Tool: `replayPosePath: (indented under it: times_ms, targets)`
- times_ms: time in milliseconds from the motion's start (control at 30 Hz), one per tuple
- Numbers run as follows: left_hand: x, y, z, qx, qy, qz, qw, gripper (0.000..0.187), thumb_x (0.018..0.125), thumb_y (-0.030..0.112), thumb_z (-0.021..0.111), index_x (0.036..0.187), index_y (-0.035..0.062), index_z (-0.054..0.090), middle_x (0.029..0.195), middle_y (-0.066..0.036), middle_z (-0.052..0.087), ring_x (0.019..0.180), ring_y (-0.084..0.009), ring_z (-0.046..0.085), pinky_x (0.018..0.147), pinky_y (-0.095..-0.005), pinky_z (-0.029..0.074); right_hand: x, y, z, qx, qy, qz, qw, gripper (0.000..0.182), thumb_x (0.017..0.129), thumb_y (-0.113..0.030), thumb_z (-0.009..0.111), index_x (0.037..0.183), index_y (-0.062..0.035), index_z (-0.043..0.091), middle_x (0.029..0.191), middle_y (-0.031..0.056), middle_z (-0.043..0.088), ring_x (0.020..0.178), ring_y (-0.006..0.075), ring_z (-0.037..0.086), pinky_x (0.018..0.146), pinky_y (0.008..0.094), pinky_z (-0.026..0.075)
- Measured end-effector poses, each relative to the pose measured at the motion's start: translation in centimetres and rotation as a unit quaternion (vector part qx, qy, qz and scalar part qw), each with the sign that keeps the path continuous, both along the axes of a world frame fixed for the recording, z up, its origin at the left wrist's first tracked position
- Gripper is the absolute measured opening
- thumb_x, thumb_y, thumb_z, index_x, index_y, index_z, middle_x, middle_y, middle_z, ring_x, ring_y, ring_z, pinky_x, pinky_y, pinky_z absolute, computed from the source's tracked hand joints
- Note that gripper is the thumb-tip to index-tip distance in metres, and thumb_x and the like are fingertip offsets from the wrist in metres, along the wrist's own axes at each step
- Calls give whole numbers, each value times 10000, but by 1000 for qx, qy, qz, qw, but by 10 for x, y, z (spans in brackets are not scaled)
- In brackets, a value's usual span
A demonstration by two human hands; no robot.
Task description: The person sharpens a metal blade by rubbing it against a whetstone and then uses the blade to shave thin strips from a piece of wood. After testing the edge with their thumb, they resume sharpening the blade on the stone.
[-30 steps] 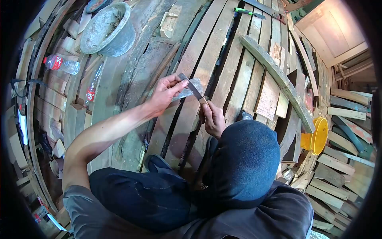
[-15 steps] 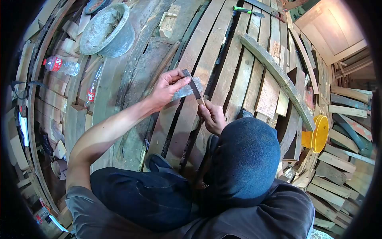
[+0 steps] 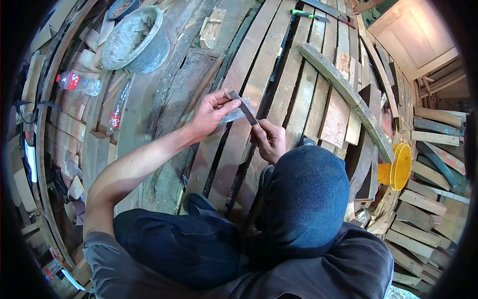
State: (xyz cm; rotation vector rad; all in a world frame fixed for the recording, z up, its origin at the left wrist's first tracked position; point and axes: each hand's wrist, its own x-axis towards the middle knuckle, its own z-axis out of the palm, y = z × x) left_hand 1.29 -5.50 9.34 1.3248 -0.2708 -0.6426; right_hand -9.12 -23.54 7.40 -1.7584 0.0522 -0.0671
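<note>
My left hand (image 3: pixel 213 113) pinches the upper end of a dark, narrow, flat strip (image 3: pixel 245 108) that looks like a metal blade, between thumb and fingers. The strip slants down to the right, and its lower end sits in the closed fingers of my right hand (image 3: pixel 270 141). Under the strip, a pale grey, flat slab (image 3: pixel 233 116) shows beside my left fingertips, partly covered by the hand. Both hands are over the wooden planks (image 3: pixel 213 158), in front of my bent knees (image 3: pixel 303 194).
A grey bucket (image 3: pixel 149 57) stands at upper left, near two plastic bottles (image 3: pixel 79 83). A green-handled tool (image 3: pixel 302 13) and a saw (image 3: pixel 331 10) lie at the far end. A long beam (image 3: pixel 343 89) crosses the right side, near a yellow bucket (image 3: pixel 400 167) and stacked wood offcuts (image 3: pixel 413 219).
My right hand has shifted slightly right and up the strip, covering the lighter lower end that showed before. My left hand keeps its pinch in nearly the same place.
</note>
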Motion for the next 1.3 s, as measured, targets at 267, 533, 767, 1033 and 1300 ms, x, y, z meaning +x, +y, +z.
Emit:
replayPosePath:
  times_ms: [267,533,767,1033,1300]
  targets:
    - [29,32,-49,211,54,25,976,342,987,375,532,1189,105,588,1113,-21,646,760,-68,485,681,-226,413,9,-4,-41,-215,5,-40,976,277,928,-179,575,714,-4,570,524,126,531,444,230,543,465,329,425]
    - [40,99,-104,384,-271,-47,881,342,912,250,633,1185,50,580,1107,-126,644,1051,-256,618,906,-366,478,-1,13,-104,-377,-65,-20,924,211,911,-210,567,787,-42,536,609,197,597,546,392,608,503,475,477]
    - [14,88,-95,440,-388,-141,798,531,870,229,656,1358,109,482,1218,-182,510,1103,-404,471,975,-477,406,0,13,-105,-402,-39,6,915,189,905,-221,566,842,-43,543,628,187,623,593,381,641,541,480,512]
    - [13,87,-104,430,-409,-144,792,536,870,216,654,1357,86,469,1229,-182,483,1093,-403,466,967,-488,421,2,8,-112,-382,-22,18,924,208,902,-213,567,821,-22,557,635,207,614,619,397,638,575,487,514]
    - [19,71,-100,282,-309,-36,908,386,893,266,669,1208,55,593,1045,-81,610,957,-202,568,854,-342,453,6,4,-98,137,170,57,974,312,1016,-216,478,849,3,626,661,60,647,508,89,561,453,236,429]
